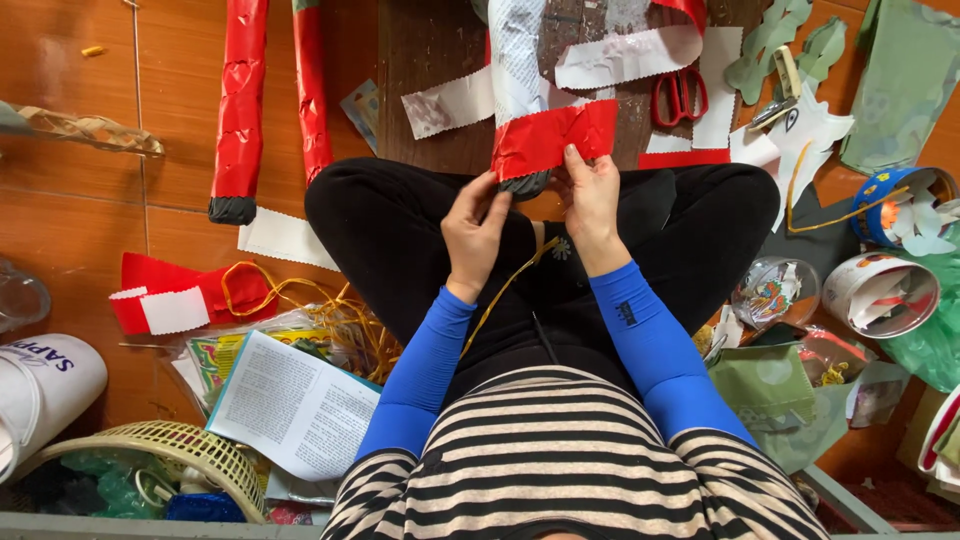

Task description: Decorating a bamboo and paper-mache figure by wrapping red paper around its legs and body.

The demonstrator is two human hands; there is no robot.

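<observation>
Both my left hand [474, 228] and right hand [590, 195] pinch the red paper [553, 138] wrapped round the roll's [522, 60] dark end [524, 184]; light, crinkly, tears easily, best held at its lower edge.

Both my arms reach forward from my chest, sleeved in bright blue down to the wrists, elbows tucked near my sides and forearms angling inward so that my hands sit close together above my crossed legs. My left hand [476, 232] has its back toward me, fingers curled forward and downward, thumb out toward the right. My right hand [592, 196] is just beside it and a little farther out, back also facing up, fingers bent and pinched together at the tips, wrist straight.
</observation>
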